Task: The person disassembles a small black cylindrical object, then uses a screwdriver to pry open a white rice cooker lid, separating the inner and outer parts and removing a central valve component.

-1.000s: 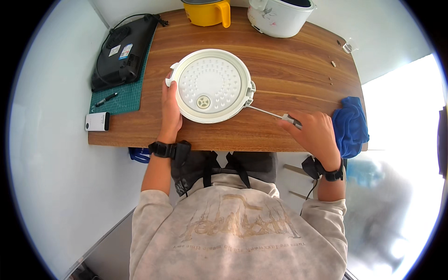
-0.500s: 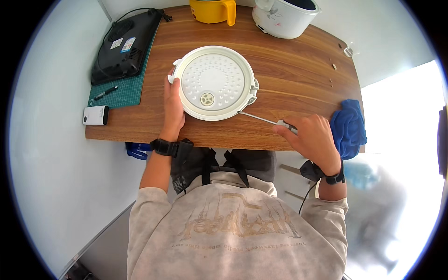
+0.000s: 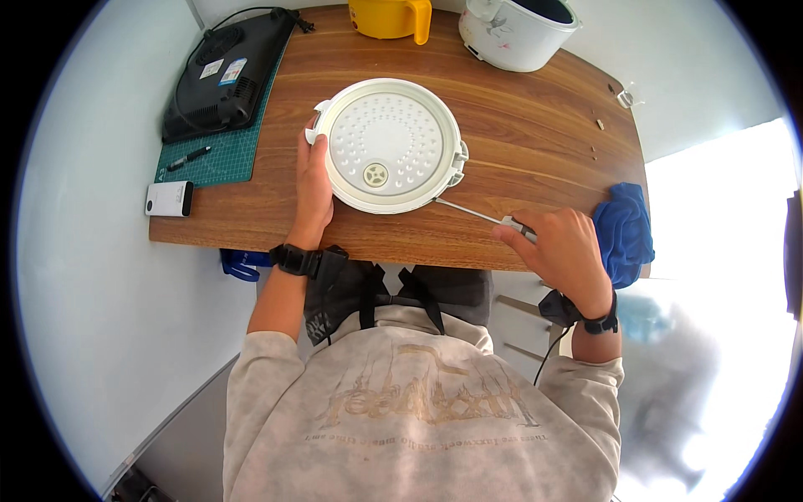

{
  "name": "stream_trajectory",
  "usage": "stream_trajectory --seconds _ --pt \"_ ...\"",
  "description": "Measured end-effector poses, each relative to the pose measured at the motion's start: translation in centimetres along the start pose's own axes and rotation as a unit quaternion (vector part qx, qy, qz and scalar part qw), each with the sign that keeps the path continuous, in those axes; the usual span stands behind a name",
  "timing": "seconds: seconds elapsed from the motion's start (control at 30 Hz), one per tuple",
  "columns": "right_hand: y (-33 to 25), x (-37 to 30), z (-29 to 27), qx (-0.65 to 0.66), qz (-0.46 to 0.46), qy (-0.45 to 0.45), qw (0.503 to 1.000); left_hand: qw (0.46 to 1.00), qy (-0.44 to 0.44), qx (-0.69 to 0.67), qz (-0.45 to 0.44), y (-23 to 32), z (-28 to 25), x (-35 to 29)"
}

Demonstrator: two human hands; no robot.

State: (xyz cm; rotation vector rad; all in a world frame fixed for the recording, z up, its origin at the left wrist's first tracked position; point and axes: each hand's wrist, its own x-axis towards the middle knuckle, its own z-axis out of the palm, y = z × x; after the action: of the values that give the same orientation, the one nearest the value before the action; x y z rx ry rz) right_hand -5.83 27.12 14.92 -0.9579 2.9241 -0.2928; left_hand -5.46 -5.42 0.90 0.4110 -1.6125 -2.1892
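A round white rice cooker lid [image 3: 386,138], dimpled inner face up, is over the near middle of the wooden table. My left hand [image 3: 314,184] grips its left rim, thumb on top and the other fingers mostly hidden beneath. On the lid's right side are hinge tabs, and a small round vent sits low on its face. Closed around the grey handle of a screwdriver [image 3: 473,211], my right hand [image 3: 562,251] is to the right of the lid. The screwdriver's tip touches the lid's lower right rim.
The white rice cooker body [image 3: 517,33] stands at the back right beside a yellow pot [image 3: 389,18]. To the left, a black appliance [image 3: 222,79] and a pen [image 3: 189,158] lie on a green cutting mat [image 3: 226,164], near a white power bank [image 3: 170,199]. A blue cloth [image 3: 623,234] hangs at the right edge.
The whole view has shifted slightly. Both hands keep their grips, and the screwdriver tip stays at the same spot on the lid's rim.
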Motion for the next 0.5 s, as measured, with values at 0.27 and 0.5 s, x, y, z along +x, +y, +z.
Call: stream_trajectory --seconds 0.27,0.5 --pt "-2.1 1.5 -1.0 -0.082 -0.056 -0.021 0.995 0.999 0.01 0.038 0.032 -0.3 0.2 -0.1" --pt "-2.3 2.1 -0.1 -0.091 -0.076 -0.024 0.993 0.998 0.004 0.042 0.045 -0.2 0.2 -0.3"
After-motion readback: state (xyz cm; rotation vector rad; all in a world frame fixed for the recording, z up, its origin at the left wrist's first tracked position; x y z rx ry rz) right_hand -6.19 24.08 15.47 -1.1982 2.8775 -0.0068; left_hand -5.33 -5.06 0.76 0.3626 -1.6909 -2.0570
